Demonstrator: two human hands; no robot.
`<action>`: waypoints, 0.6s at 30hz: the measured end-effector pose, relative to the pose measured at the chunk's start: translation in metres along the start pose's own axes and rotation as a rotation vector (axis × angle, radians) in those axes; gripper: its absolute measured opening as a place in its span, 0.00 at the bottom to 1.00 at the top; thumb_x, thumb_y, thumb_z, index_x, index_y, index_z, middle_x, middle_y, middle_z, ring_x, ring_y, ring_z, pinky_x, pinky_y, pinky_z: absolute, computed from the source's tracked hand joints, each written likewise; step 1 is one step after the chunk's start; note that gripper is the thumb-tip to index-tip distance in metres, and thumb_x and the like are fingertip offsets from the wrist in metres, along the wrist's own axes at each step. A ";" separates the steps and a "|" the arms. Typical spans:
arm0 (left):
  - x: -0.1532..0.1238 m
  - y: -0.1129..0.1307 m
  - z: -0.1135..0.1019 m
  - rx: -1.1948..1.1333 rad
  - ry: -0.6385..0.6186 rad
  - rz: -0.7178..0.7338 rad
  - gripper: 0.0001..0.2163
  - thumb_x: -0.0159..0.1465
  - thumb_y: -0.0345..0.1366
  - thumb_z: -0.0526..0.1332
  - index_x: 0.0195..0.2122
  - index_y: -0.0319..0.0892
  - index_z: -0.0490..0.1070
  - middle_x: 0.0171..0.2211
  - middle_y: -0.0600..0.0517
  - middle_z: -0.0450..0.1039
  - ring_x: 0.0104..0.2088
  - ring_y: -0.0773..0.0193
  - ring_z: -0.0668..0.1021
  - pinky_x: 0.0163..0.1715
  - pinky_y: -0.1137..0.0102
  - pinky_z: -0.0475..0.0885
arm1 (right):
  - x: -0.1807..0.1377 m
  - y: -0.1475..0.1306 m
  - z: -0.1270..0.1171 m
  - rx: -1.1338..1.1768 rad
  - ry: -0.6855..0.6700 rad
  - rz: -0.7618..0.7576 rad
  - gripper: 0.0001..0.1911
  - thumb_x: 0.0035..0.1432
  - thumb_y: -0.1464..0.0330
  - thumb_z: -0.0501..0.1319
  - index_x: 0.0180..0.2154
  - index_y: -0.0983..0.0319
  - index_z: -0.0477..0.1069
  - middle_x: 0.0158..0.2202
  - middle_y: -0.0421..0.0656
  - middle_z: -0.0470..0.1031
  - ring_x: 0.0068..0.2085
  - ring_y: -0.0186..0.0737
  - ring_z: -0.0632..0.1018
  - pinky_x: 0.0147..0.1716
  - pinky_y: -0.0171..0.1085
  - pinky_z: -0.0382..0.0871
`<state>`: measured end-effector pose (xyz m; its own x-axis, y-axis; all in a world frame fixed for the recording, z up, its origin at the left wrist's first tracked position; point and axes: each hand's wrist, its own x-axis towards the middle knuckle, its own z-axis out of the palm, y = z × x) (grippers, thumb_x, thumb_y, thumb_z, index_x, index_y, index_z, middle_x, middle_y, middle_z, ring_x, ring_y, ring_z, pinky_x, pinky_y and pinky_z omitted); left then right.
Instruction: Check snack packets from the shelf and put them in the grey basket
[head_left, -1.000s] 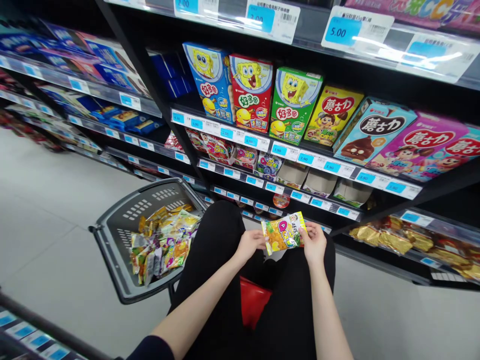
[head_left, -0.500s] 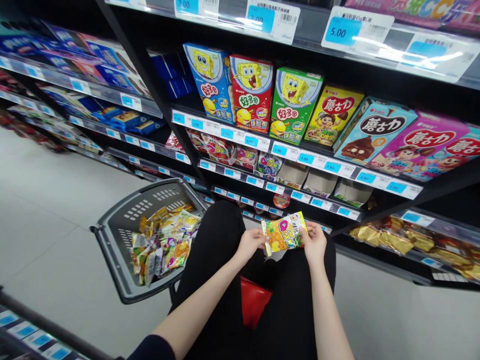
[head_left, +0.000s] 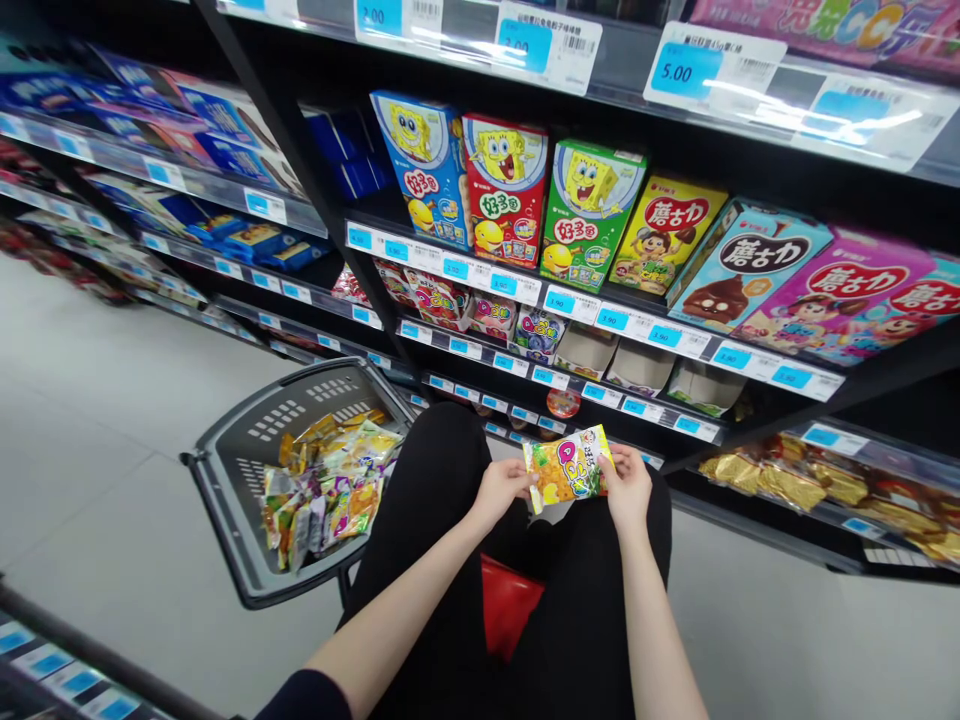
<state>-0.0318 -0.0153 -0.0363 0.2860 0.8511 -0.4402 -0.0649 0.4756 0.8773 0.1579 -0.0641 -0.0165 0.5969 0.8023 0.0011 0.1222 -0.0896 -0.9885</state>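
Snack packet (head_left: 568,468), yellow and orange, one, held above the knees; left hand (head_left: 504,492) pinching one end, right hand (head_left: 627,486) gripping the other. Grey basket (head_left: 225,520), left of the legs, containing assorted packets (head_left: 352,510). Beyond: shelf of upright boxes, including red (head_left: 504,190) and green (head_left: 592,215).

Left fingers (head_left: 517,468) and right fingers (head_left: 628,457) hold a yellow packet (head_left: 566,468) by opposite ends.

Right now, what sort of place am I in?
Most likely a supermarket snack aisle: price tags line the shelves, snack boxes stand in a row, and a grey basket holds packets.
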 end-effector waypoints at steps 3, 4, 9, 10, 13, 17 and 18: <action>0.001 0.000 0.001 0.002 0.006 -0.005 0.07 0.42 0.32 0.67 0.22 0.36 0.71 0.18 0.54 0.73 0.19 0.66 0.75 0.21 0.73 0.71 | 0.000 0.001 0.000 -0.004 -0.005 0.002 0.13 0.46 0.63 0.63 0.33 0.61 0.66 0.27 0.41 0.73 0.30 0.40 0.76 0.28 0.36 0.71; 0.001 -0.001 0.001 0.002 0.009 -0.007 0.07 0.42 0.32 0.67 0.22 0.36 0.71 0.18 0.54 0.72 0.19 0.66 0.75 0.21 0.73 0.71 | 0.000 0.001 0.000 -0.008 -0.005 0.002 0.13 0.46 0.62 0.63 0.33 0.61 0.66 0.27 0.41 0.73 0.30 0.40 0.76 0.28 0.36 0.71; 0.001 -0.002 0.001 -0.003 0.013 -0.006 0.08 0.41 0.32 0.67 0.21 0.37 0.70 0.18 0.54 0.72 0.19 0.67 0.74 0.21 0.74 0.71 | 0.001 0.001 0.000 -0.022 -0.003 -0.007 0.13 0.46 0.62 0.63 0.33 0.61 0.67 0.27 0.41 0.73 0.30 0.40 0.77 0.28 0.36 0.71; 0.001 -0.002 0.001 -0.002 0.012 -0.005 0.08 0.41 0.32 0.67 0.21 0.37 0.71 0.18 0.54 0.72 0.19 0.67 0.74 0.21 0.74 0.71 | 0.000 0.001 0.000 -0.023 -0.003 -0.006 0.13 0.46 0.62 0.63 0.33 0.61 0.67 0.27 0.41 0.73 0.30 0.40 0.77 0.28 0.36 0.71; 0.001 -0.002 0.001 0.005 0.007 -0.007 0.08 0.41 0.32 0.67 0.22 0.37 0.71 0.18 0.54 0.72 0.19 0.68 0.74 0.21 0.74 0.70 | 0.000 -0.001 0.000 -0.018 -0.005 -0.001 0.13 0.46 0.63 0.63 0.33 0.61 0.67 0.27 0.41 0.73 0.30 0.40 0.76 0.28 0.36 0.71; 0.000 -0.001 0.001 0.000 0.001 0.029 0.09 0.42 0.33 0.68 0.23 0.36 0.71 0.19 0.55 0.71 0.20 0.69 0.74 0.21 0.76 0.69 | 0.000 -0.002 0.000 -0.001 0.005 0.001 0.13 0.46 0.62 0.63 0.33 0.61 0.67 0.26 0.40 0.73 0.28 0.39 0.76 0.26 0.35 0.70; -0.001 0.000 0.002 -0.007 0.004 0.050 0.10 0.42 0.34 0.68 0.23 0.36 0.71 0.19 0.55 0.70 0.20 0.69 0.74 0.21 0.76 0.69 | 0.000 -0.002 0.000 0.007 0.008 0.001 0.13 0.46 0.62 0.63 0.33 0.61 0.67 0.26 0.40 0.72 0.28 0.38 0.76 0.25 0.35 0.70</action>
<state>-0.0304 -0.0166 -0.0361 0.2784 0.8746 -0.3969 -0.0860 0.4343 0.8967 0.1582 -0.0641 -0.0148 0.6034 0.7974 0.0013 0.1159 -0.0862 -0.9895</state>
